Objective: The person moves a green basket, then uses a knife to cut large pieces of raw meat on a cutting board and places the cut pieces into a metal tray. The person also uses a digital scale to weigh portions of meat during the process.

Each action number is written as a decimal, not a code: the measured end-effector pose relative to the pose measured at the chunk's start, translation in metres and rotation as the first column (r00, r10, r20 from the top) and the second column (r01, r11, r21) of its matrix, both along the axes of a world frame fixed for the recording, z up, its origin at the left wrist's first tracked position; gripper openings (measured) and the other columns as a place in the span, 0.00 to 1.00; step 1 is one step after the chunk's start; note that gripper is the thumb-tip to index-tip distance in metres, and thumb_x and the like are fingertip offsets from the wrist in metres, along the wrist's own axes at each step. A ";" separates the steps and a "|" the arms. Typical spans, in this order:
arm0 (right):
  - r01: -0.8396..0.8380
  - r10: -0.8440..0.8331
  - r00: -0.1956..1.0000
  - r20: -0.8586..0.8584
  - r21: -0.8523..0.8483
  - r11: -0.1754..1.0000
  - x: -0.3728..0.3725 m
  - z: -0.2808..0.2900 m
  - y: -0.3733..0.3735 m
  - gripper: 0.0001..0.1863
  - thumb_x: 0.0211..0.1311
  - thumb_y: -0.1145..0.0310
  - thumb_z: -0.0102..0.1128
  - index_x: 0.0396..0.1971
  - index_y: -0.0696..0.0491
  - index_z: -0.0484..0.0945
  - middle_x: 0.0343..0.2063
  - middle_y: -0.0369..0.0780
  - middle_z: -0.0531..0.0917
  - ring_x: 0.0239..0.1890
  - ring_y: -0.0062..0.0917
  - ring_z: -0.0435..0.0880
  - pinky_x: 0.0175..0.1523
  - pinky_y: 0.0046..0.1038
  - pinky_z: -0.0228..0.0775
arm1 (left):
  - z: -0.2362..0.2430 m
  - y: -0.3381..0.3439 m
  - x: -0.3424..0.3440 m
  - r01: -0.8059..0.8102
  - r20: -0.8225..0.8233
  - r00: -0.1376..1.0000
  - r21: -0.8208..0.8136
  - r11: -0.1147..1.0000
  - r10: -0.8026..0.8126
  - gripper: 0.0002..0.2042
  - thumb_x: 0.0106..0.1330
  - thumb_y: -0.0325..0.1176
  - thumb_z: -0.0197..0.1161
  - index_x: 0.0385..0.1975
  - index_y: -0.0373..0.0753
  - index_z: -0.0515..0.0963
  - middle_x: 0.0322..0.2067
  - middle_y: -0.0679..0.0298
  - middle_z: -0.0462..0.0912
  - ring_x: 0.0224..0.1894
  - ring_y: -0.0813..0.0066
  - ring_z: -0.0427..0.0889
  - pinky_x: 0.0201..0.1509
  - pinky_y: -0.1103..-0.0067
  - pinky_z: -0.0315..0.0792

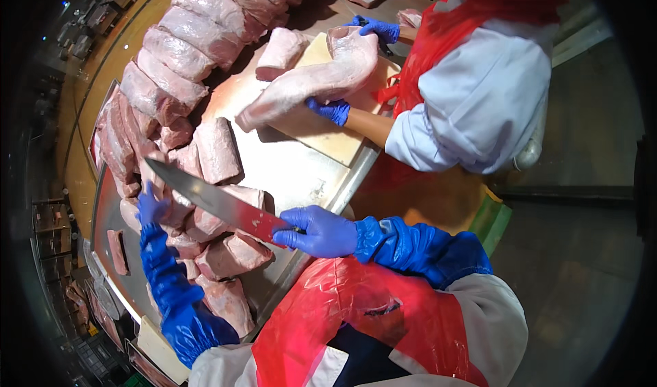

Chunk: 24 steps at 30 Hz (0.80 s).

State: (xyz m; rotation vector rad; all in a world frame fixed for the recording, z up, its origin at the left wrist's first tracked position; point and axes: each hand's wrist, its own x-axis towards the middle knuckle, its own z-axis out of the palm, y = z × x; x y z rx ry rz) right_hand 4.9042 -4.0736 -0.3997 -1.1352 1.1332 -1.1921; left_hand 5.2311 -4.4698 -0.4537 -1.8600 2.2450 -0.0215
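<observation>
Close by is the person's red apron (356, 294), with blue sleeve covers (424, 250) on both arms. The right hand (318, 231), in a blue glove, has its fingers wrapped around the handle of a big knife (219, 203). The knife points to the left, and its long, shiny blade sits above some of the meat. The left hand (152, 205), in a blue glove too, reaches out to the meat pieces (233, 255) at the left side of the metal table (294, 175). Its fingers are at a pink piece near the knife's tip, but I cannot tell if they grip it or just touch it. The meat pieces lie in a messy pile in front of the person, some on top of others. A thin meat strip (118, 251) lies by itself near the table's left edge. Farther off, to the right, a co-worker (472, 93) in white sleeves and red has both blue gloves on a long slab of meat (342, 69), which lies across a pale cutting board (328, 140). Past the pile, a row of big meat chunks (181, 52) curves along the far left side.
</observation>
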 end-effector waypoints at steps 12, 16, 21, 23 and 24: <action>-0.154 0.134 0.977 0.167 0.113 0.982 -0.002 -0.010 -0.016 0.18 0.72 0.61 0.57 0.52 0.60 0.76 0.36 0.39 0.84 0.33 0.17 0.82 0.40 0.24 0.77 | -0.091 0.148 -0.201 0.574 -0.622 0.539 -0.222 0.788 -0.567 0.56 0.42 0.53 0.78 0.72 0.36 0.55 0.63 0.43 0.67 0.67 0.45 0.65 0.69 0.62 0.60; -0.123 0.102 0.982 0.158 0.133 0.983 -0.007 -0.011 -0.007 0.18 0.72 0.61 0.56 0.53 0.57 0.76 0.35 0.37 0.84 0.30 0.15 0.81 0.37 0.23 0.76 | -0.091 0.181 -0.258 0.516 -0.522 0.745 0.058 0.855 -0.415 0.57 0.39 0.52 0.76 0.72 0.39 0.54 0.56 0.40 0.71 0.58 0.43 0.72 0.61 0.61 0.68; -0.105 0.093 0.992 0.081 0.163 0.981 -0.013 -0.015 0.002 0.18 0.72 0.58 0.56 0.52 0.55 0.77 0.33 0.37 0.84 0.29 0.17 0.81 0.36 0.24 0.76 | -0.104 0.222 -0.235 0.396 -0.529 0.792 0.066 0.916 -0.304 0.52 0.41 0.46 0.74 0.72 0.45 0.56 0.45 0.42 0.77 0.46 0.43 0.78 0.51 0.57 0.73; -0.110 0.098 0.992 0.081 0.164 0.980 -0.018 -0.019 0.003 0.18 0.72 0.57 0.56 0.50 0.55 0.77 0.32 0.37 0.84 0.28 0.17 0.81 0.35 0.24 0.76 | -0.102 0.231 -0.231 0.361 -0.523 0.806 0.065 0.930 -0.276 0.51 0.42 0.45 0.74 0.72 0.49 0.56 0.45 0.43 0.77 0.46 0.43 0.78 0.51 0.56 0.73; -0.113 0.101 0.992 0.081 0.164 0.980 -0.020 -0.020 0.003 0.18 0.72 0.57 0.55 0.49 0.55 0.77 0.31 0.37 0.84 0.28 0.17 0.81 0.35 0.24 0.76 | -0.101 0.230 -0.230 0.356 -0.527 0.807 0.079 0.931 -0.264 0.51 0.42 0.46 0.73 0.72 0.51 0.56 0.45 0.43 0.76 0.46 0.43 0.78 0.51 0.56 0.73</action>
